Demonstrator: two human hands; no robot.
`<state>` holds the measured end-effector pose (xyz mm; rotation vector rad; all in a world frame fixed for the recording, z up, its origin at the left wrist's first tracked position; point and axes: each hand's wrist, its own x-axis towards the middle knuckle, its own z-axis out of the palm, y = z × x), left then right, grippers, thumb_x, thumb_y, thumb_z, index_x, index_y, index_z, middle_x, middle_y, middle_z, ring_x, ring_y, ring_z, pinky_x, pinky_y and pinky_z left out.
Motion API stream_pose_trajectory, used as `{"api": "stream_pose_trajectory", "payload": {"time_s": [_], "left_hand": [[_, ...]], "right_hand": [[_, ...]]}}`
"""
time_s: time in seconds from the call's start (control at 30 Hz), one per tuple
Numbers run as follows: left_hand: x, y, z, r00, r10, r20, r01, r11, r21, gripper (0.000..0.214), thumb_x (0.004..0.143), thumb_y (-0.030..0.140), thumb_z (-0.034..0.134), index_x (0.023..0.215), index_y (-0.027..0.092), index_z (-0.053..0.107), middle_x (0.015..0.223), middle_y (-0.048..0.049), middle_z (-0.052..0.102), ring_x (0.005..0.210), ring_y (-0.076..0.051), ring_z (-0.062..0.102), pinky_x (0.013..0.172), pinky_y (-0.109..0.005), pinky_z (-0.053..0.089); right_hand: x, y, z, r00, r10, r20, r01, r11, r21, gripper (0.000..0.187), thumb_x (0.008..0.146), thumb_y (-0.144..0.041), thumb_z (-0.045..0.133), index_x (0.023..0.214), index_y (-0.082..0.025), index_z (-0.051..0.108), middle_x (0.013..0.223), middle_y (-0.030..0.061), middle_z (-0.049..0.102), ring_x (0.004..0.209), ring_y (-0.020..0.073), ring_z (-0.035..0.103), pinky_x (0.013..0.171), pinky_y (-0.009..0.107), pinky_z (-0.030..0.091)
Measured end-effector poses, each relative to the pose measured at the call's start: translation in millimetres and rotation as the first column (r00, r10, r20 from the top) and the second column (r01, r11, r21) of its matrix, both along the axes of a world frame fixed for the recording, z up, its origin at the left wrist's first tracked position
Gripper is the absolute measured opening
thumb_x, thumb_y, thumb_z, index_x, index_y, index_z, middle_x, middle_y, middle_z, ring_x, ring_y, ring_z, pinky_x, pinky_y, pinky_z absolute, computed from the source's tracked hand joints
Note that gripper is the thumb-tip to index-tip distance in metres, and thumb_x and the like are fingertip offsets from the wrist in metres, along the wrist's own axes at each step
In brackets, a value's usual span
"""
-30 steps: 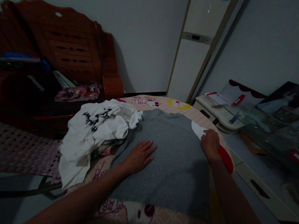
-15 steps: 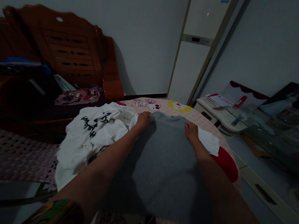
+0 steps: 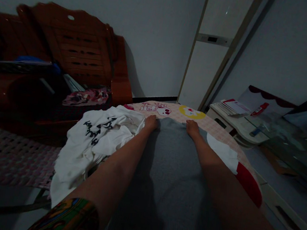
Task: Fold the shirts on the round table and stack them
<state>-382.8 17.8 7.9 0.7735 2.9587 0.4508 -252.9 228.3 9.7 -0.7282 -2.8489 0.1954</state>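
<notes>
Grey sweater point(image 3: 171, 177) lies flat on the round tabletop point(image 3: 171, 110); left hand point(image 3: 151, 123) and right hand point(image 3: 192, 127) sit on its far edge, spaced to span the width; each grip is curled, fingertips hidden, so a pinch on fabric cannot be confirmed; white T-shirt point(image 3: 97, 138) is heaped alongside, touching the sweater's left edge

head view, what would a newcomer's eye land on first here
The grey sweater, spread flat across the middle of the round table, draws the eye first, with the left hand and right hand both on its far edge. Next comes the crumpled white shirt with black print, heaped just left of it, and the dark wooden bench against the wall behind.
</notes>
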Motion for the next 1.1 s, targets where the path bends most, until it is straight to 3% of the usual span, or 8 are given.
{"api": "stream_pose_trajectory", "payload": {"time_s": [0.13,0.3,0.4,0.6,0.7,0.8,0.97,1.1], "left_hand": [[-4.4,3.3,-1.9,1.000,0.026,-0.014,-0.026,1.000,-0.004,0.037,0.089,0.013,0.048,0.121,0.010,0.066,0.125,-0.0174,0.067,0.120,-0.025,0.061,0.101,-0.030,0.046],[-6.7,5.0,0.4,0.995,0.086,0.040,-0.089,0.993,0.078,0.037,0.078,0.012,0.061,0.114,0.011,0.069,0.116,-0.0178,0.071,0.116,-0.029,0.064,0.096,-0.034,0.050],[-7.4,4.2,2.7,0.996,0.082,0.028,-0.086,0.981,0.175,0.034,0.077,0.009,0.061,0.110,0.010,0.070,0.111,-0.0190,0.072,0.115,-0.031,0.065,0.095,-0.038,0.050],[-2.7,0.2,2.5,0.997,0.072,-0.001,-0.070,0.968,0.241,0.041,0.084,0.004,0.048,0.122,0.009,0.064,0.122,-0.0224,0.066,0.119,-0.031,0.062,0.099,-0.041,0.047],[10.2,-1.8,4.7,0.996,-0.009,-0.084,0.030,0.966,0.256,0.053,0.085,0.006,0.051,0.138,0.012,0.052,0.148,-0.0220,0.047,0.134,-0.030,0.050,0.107,-0.039,0.042],[32.2,-7.5,8.8,0.978,-0.132,-0.161,0.165,0.962,0.217,0.061,0.085,0.010,0.059,0.144,0.009,0.043,0.159,-0.0232,0.031,0.146,-0.032,0.033,0.117,-0.040,0.031],[77.6,-33.0,12.6,0.939,-0.308,-0.154,0.324,0.941,0.094,0.068,0.081,0.018,0.067,0.144,0.011,0.042,0.156,-0.0220,0.038,0.144,-0.032,0.037,0.118,-0.043,0.030],[98.1,-64.2,16.8,0.942,-0.272,-0.195,0.271,0.962,-0.034,0.065,0.081,0.013,0.062,0.144,0.015,0.044,0.155,-0.0199,0.039,0.142,-0.036,0.038,0.114,-0.050,0.035]], "right_hand": [[-11.4,7.9,-7.7,0.998,-0.055,0.033,0.056,0.998,-0.035,0.040,0.089,-0.003,0.041,0.119,-0.008,0.068,0.122,0.0180,0.068,0.115,0.0240,0.060,0.097,0.028,0.043],[-19.5,16.3,-7.1,0.992,-0.123,0.032,0.125,0.988,-0.090,0.036,0.083,-0.003,0.049,0.112,-0.004,0.070,0.116,0.0215,0.069,0.112,0.0262,0.061,0.096,0.032,0.045],[-19.8,16.8,-7.3,0.985,-0.169,-0.020,0.166,0.980,-0.112,0.035,0.081,-0.004,0.050,0.110,-0.004,0.070,0.113,0.0223,0.069,0.111,0.0283,0.062,0.097,0.035,0.046],[-12.5,10.5,-11.6,0.958,-0.226,-0.175,0.200,0.968,-0.151,0.046,0.079,-0.005,0.044,0.119,-0.011,0.065,0.117,0.0177,0.068,0.113,0.0284,0.063,0.098,0.041,0.048],[-0.2,-3.2,-11.9,0.956,-0.161,-0.246,0.129,0.982,-0.141,0.053,0.078,-0.007,0.049,0.129,-0.015,0.061,0.134,0.0159,0.061,0.127,0.0271,0.054,0.105,0.041,0.044],[24.3,-27.6,-11.3,0.948,-0.033,-0.316,-0.006,0.993,-0.122,0.051,0.081,-0.012,0.053,0.131,-0.011,0.060,0.145,0.0193,0.051,0.137,0.0286,0.045,0.112,0.043,0.038],[88.9,-77.1,-19.0,0.927,0.264,-0.266,-0.315,0.933,-0.174,0.036,0.085,-0.014,0.055,0.118,-0.018,0.069,0.129,0.0131,0.065,0.124,0.0241,0.057,0.111,0.042,0.041],[142.2,-108.5,-30.4,0.888,0.360,-0.286,-0.422,0.885,-0.198,0.031,0.087,-0.020,0.059,0.116,-0.019,0.071,0.130,0.0146,0.065,0.120,0.0252,0.061,0.107,0.044,0.045]]}}
